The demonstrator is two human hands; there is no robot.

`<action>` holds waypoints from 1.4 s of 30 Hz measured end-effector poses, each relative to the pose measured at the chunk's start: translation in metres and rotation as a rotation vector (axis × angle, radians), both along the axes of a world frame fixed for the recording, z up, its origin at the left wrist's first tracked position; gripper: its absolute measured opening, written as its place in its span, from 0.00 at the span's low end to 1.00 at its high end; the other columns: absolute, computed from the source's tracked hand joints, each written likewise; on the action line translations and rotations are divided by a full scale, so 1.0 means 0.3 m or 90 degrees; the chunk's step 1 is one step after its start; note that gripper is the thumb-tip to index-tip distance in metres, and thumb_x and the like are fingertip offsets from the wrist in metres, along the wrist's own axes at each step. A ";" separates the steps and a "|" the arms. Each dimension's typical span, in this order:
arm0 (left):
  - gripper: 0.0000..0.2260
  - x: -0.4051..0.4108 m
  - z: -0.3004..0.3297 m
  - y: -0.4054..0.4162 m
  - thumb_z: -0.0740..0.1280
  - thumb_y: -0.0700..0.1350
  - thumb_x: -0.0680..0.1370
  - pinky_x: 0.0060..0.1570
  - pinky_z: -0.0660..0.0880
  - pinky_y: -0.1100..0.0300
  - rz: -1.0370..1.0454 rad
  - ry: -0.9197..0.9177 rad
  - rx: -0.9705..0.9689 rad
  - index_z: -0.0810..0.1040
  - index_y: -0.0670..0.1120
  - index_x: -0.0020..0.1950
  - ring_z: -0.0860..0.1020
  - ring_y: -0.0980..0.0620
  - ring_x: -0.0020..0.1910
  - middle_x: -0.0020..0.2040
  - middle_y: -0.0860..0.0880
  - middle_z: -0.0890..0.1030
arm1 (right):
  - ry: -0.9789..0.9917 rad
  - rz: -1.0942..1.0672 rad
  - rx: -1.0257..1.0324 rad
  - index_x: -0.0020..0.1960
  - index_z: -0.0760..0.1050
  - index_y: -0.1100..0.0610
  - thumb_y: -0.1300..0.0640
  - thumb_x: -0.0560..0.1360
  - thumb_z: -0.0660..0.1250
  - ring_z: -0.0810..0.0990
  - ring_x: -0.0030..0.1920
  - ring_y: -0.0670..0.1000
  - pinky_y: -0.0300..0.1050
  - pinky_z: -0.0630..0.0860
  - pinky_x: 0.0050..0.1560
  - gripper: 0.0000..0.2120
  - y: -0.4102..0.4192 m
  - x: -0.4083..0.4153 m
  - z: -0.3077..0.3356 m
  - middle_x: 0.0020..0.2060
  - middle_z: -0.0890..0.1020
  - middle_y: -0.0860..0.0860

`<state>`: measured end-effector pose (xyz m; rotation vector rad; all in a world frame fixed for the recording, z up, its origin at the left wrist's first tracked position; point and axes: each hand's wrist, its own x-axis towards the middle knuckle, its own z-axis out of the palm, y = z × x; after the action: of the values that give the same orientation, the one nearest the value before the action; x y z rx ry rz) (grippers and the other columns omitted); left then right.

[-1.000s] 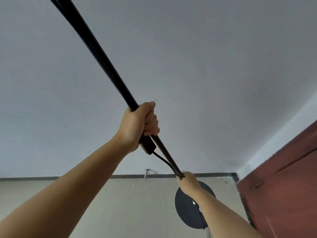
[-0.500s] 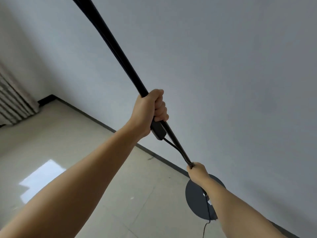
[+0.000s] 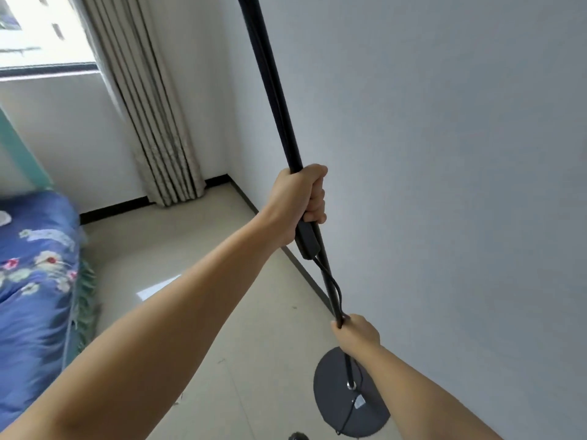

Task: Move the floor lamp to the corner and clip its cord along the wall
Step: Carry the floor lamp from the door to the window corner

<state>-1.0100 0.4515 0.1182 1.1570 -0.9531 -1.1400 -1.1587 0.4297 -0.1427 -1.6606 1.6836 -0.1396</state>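
Note:
The floor lamp's black pole (image 3: 273, 87) rises close to the pale wall, its top out of frame. My left hand (image 3: 298, 201) grips the pole at mid height, just above the inline switch (image 3: 307, 242). My right hand (image 3: 357, 330) grips the pole lower down, closed over the black cord (image 3: 333, 284) that loops from the switch. The dark round base (image 3: 330, 395) is below my right forearm, near the wall. The cord runs on across the base to its front edge. The room corner (image 3: 227, 177) lies beyond, beside the curtain.
A beige curtain (image 3: 152, 122) hangs by the window at the far left of the corner. A bed with a blue flowered cover (image 3: 35, 281) fills the left side. Tiled floor (image 3: 197, 249) lies between the bed and the wall with its black skirting (image 3: 305, 274).
The view has swung left from the red door side to the window corner, with the curtain and bed now in sight. Both hands keep the same grip on the pole, which now stands more upright.

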 end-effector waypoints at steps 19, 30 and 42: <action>0.20 1.506 0.048 -0.946 0.55 0.37 0.73 0.36 0.52 0.49 0.191 -0.057 -0.001 0.54 0.49 0.24 0.52 0.49 0.24 0.19 0.53 0.56 | -0.029 0.198 0.022 0.29 0.63 0.55 0.62 0.70 0.57 0.63 0.25 0.50 0.40 0.59 0.26 0.12 -1.125 1.600 0.053 0.24 0.68 0.50; 0.18 2.261 0.109 -1.642 0.54 0.37 0.72 0.32 0.54 0.53 0.178 -0.101 -0.009 0.53 0.48 0.25 0.52 0.48 0.27 0.21 0.51 0.54 | 0.038 0.205 0.053 0.31 0.66 0.53 0.61 0.66 0.56 0.79 0.29 0.52 0.40 0.65 0.28 0.07 -1.792 2.374 0.143 0.24 0.77 0.51; 0.19 2.997 0.036 -2.469 0.55 0.39 0.72 0.29 0.59 0.57 0.153 -0.112 0.010 0.54 0.50 0.23 0.53 0.49 0.25 0.20 0.52 0.55 | 0.035 0.142 0.139 0.32 0.65 0.54 0.59 0.67 0.57 0.86 0.38 0.56 0.43 0.71 0.34 0.05 -2.582 3.111 0.032 0.22 0.75 0.51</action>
<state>-0.1109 -0.2891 0.1291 1.3619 -0.9105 -0.8658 -0.2253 -0.3448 -0.1331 -1.6831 1.4818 0.1934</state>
